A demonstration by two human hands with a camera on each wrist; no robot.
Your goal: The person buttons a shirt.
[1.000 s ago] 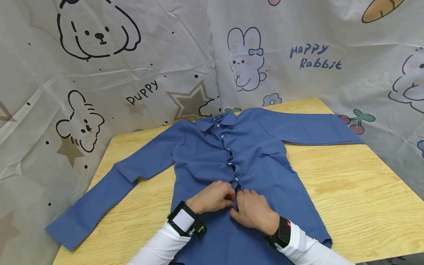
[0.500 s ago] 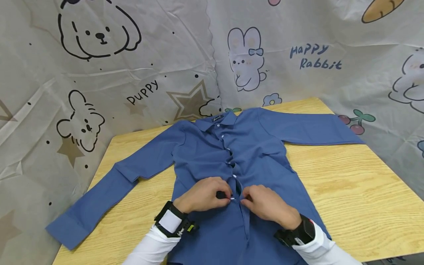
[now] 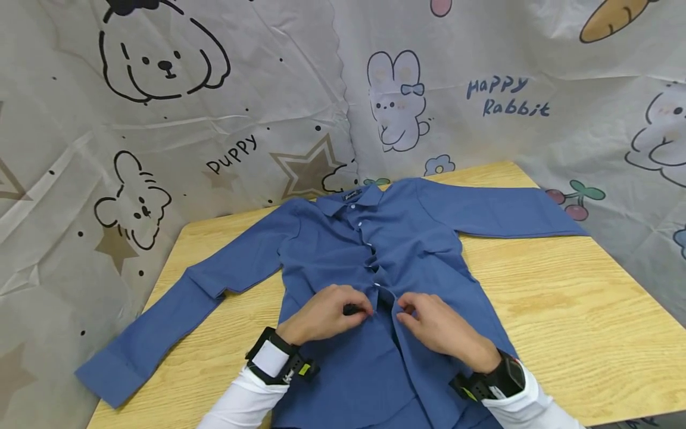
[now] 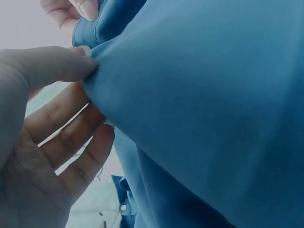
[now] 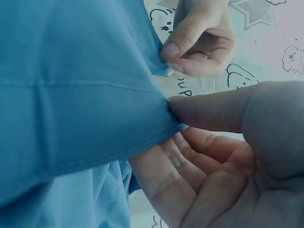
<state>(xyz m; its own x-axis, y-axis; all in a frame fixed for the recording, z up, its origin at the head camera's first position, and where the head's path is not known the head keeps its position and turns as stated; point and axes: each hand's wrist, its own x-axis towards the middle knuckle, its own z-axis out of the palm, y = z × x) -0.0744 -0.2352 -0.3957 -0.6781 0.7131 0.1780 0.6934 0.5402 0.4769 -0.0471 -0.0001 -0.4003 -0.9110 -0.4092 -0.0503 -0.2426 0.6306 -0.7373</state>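
A blue long-sleeved shirt [image 3: 332,250] lies face up, its collar at the far side and both sleeves spread. At the lower front, my left hand [image 3: 328,313] pinches the left placket edge between thumb and index finger; the left wrist view shows the other fingers of that hand [image 4: 61,128] spread behind the cloth. My right hand [image 3: 442,325] pinches the opposite placket edge, which the right wrist view shows as a stitched border under the thumb of the right hand [image 5: 209,142]. Between the hands the front gapes. Just above the gap sits a white button [image 3: 377,285].
The shirt rests on a light wooden table [image 3: 579,310], with one sleeve reaching the left edge and the other the right. Behind hangs a pale curtain [image 3: 300,71] printed with cartoon animals. A black strapped device [image 3: 274,356] is on each wrist.
My hands have moved apart from the placket, each with one edge of the shirt. The front below the button has come open into a long gap.
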